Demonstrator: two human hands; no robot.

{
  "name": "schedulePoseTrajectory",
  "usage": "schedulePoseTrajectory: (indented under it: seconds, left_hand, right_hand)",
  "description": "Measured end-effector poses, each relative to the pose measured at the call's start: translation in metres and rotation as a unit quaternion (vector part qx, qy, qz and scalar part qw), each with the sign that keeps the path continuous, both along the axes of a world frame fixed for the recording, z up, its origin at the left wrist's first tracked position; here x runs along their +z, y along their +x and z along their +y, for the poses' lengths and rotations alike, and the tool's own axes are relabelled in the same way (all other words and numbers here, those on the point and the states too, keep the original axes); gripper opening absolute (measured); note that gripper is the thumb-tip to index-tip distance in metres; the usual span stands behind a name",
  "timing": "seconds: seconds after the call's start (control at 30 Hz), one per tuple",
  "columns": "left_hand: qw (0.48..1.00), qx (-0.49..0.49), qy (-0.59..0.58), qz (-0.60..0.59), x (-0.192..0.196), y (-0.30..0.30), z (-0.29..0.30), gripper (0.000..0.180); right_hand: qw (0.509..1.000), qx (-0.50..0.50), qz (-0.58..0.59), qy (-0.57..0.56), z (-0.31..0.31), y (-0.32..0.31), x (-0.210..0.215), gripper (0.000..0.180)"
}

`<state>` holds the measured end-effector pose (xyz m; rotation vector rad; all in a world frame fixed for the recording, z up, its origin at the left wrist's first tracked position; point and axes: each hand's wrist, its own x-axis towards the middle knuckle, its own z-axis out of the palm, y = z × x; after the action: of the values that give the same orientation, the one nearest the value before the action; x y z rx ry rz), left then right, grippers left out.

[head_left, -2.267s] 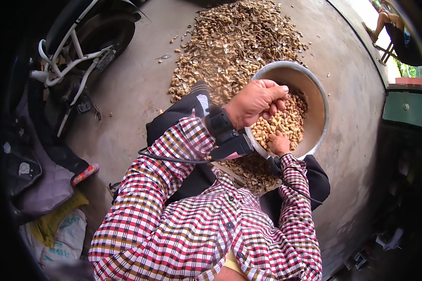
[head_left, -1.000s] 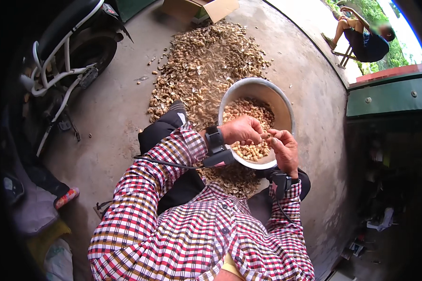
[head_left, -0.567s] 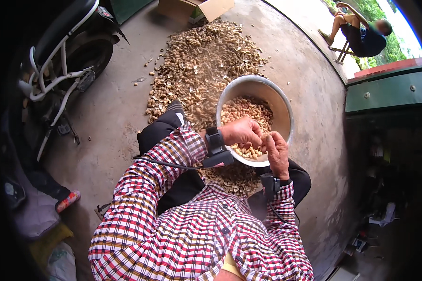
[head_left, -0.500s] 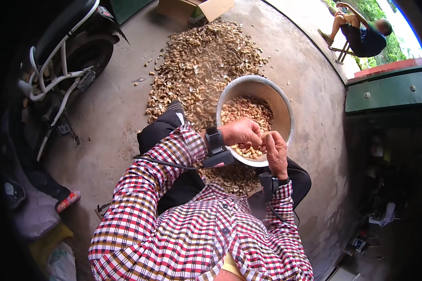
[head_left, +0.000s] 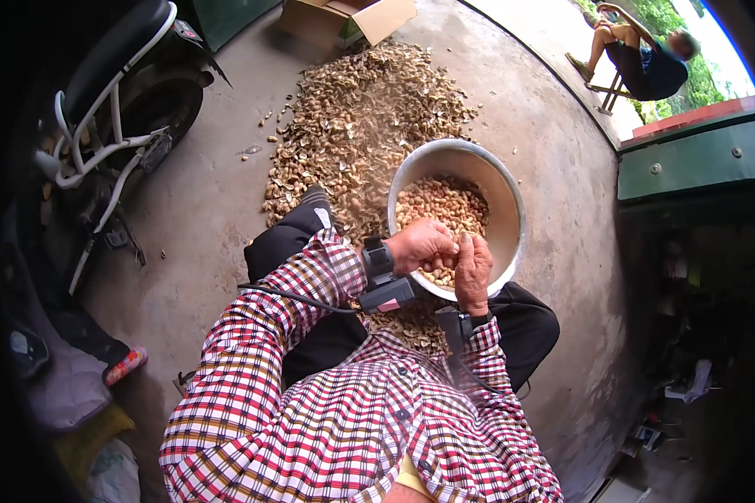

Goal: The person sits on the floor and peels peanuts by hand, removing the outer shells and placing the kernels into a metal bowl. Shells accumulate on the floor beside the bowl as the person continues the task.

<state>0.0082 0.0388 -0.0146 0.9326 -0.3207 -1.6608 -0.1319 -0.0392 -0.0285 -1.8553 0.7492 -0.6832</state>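
Observation:
A metal basin (head_left: 510,180) stands between my legs, partly filled with peanuts (head_left: 440,201), pinkish ones towards the far side and paler ones nearer me. Over its near side my left hand (head_left: 424,245) and my right hand (head_left: 473,272) meet, fingertips almost touching. Both are closed in a pinch. Whatever lies between the fingertips is too small and covered to make out. Each wrist wears a dark strapped device with a cable.
A wide heap of peanut shells (head_left: 352,109) spreads on the concrete floor beyond the basin. An open cardboard box (head_left: 352,18) lies behind it. To the left stands a two-wheeler (head_left: 101,142). A person (head_left: 646,63) sits outside at the upper right, near a green cabinet (head_left: 696,163).
My right hand has shifted left and slightly nearer to me. The left hand has also moved a little left; both remain pinched over the basin.

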Motion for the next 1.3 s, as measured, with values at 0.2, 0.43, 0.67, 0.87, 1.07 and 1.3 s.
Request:
schedulePoseTrajectory:
  seconds: [0.2, 0.43, 0.67, 0.87, 1.07, 1.3]
  left_hand:
    - [0.997, 0.040, 0.006, 0.072, -0.003, -0.004, -0.003, 0.010]
    - [0.992, 0.021, -0.028, 0.120, -0.001, 0.000, -0.004, 0.010]
    - [0.992, 0.009, -0.031, 0.122, 0.001, 0.001, -0.003, 0.008]
    - [0.993, 0.037, -0.027, 0.108, -0.002, 0.000, -0.007, 0.005]
    - [0.992, 0.082, 0.009, 0.095, 0.004, 0.003, -0.009, 0.006]
    - [0.994, 0.085, 0.013, 0.071, 0.007, 0.001, -0.017, 0.007]
  right_hand:
    - [0.995, -0.030, 0.045, -0.078, 0.001, 0.003, 0.004, 0.022]
    - [0.983, -0.047, -0.103, 0.147, 0.005, 0.003, 0.013, 0.025]
    - [0.930, -0.041, -0.188, 0.313, 0.003, 0.004, 0.016, 0.024]
    - [0.909, -0.035, -0.200, 0.364, -0.001, 0.003, 0.014, 0.023]
    - [0.859, -0.065, -0.252, 0.441, 0.004, 0.003, 0.032, 0.021]
    - [0.872, -0.093, -0.219, 0.427, -0.025, -0.020, 0.011, 0.029]
